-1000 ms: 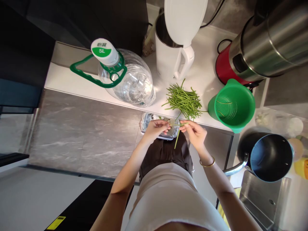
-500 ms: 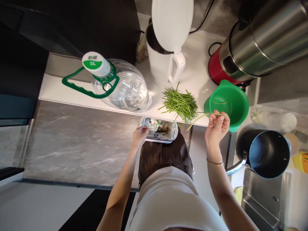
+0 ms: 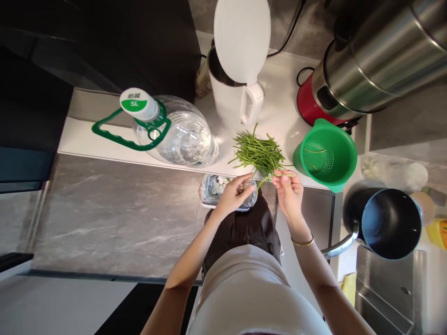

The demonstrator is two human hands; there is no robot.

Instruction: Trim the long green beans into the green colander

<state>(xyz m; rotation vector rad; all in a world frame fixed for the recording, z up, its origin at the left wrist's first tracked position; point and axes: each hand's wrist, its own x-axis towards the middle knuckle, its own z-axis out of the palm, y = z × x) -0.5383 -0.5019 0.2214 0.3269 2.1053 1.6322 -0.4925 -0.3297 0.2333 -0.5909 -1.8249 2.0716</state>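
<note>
My right hand (image 3: 289, 191) pinches a long thin green vegetable stem (image 3: 264, 180) between thumb and fingers, just off the counter's front edge. The stem's loose end curves down toward my left hand (image 3: 237, 193), which is open, thumb and fingers apart. Below my left hand is a lined bin (image 3: 206, 190) with scraps in it, partly hidden by that hand. Right behind both hands, a heap of green stems (image 3: 258, 150) lies on the white counter. A green colander (image 3: 344, 158) stands to the right, with a few stem pieces inside.
Left of the heap stands a large 5L water bottle (image 3: 185, 135) with a green handle. A white kettle (image 3: 226, 100), lid up, is behind the heap. A steel and red appliance (image 3: 314, 97) stands behind the colander. At right are a dark pot (image 3: 391, 223) and a sink (image 3: 387, 284).
My right hand has moved left from the colander's edge with the stem. My left hand has risen rightward from the bin's left side and opened. Another stem piece now shows in the colander.
</note>
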